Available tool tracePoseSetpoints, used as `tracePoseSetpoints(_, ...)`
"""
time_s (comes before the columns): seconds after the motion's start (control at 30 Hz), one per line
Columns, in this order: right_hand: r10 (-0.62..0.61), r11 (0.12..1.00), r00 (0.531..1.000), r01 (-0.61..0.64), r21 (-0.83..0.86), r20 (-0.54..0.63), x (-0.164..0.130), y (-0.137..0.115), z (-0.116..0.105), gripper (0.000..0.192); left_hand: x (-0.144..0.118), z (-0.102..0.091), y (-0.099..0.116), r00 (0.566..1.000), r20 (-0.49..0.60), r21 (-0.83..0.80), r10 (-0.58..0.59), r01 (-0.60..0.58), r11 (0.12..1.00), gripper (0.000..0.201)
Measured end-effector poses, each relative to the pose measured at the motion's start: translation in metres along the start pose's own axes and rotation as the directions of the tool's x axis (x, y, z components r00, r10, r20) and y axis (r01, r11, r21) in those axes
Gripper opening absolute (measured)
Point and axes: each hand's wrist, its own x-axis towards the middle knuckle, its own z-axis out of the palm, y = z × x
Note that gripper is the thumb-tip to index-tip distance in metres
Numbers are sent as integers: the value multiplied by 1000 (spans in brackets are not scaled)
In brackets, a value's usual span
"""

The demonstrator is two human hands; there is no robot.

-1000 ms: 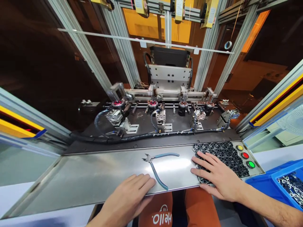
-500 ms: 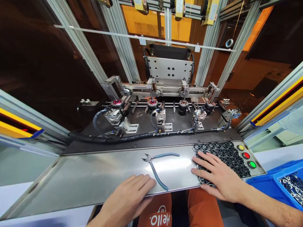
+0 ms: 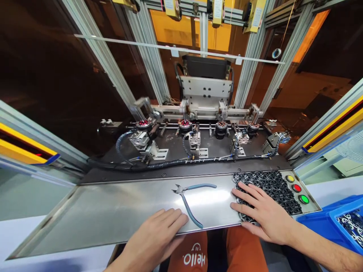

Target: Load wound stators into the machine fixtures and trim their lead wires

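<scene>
Fingers (image 3: 246, 192) lie flat on black ribbed round parts (image 3: 272, 187).

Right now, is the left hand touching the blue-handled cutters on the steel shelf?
Cannot tell. In the head view the left hand lies flat with its fingertips right beside the near handle of the cutters; neither a gap nor contact shows plainly.

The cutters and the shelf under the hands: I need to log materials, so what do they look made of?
The cutters look like bare grey metal at the jaws, with smooth blue plastic or rubber sleeves on the handles. The shelf looks like brushed stainless steel: silvery, with soft blurred reflections of light.
</scene>
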Motion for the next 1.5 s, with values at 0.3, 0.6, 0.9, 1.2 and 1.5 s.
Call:
tracePoseSetpoints(0.3,-2,1000,1000,2,-12,11,0,0,1,53,1,-2,1,1000,8,-2,0,0,1000,43)
tracePoseSetpoints(0.6,-5,1000,1000,5,-27,21,0,0,-1,54,-1,-1,0,999,-13,24,34,-34,999,48)
tracePoseSetpoints(0.9,-6,1000,1000,6,-25,21,1,0,-2,54,1,-1,-1,999,-17,27,29,-29,999,54)
tracePoseSetpoints(1.2,4,1000,1000,-4,-5,24,0,0,-1,54,2,0,0,999,-13,21,33,-33,999,57)
tracePoseSetpoints(1.5,-4,1000,1000,5,-28,17,0,0,0,54,1,0,-2,999,-16,10,34,-34,999,55)
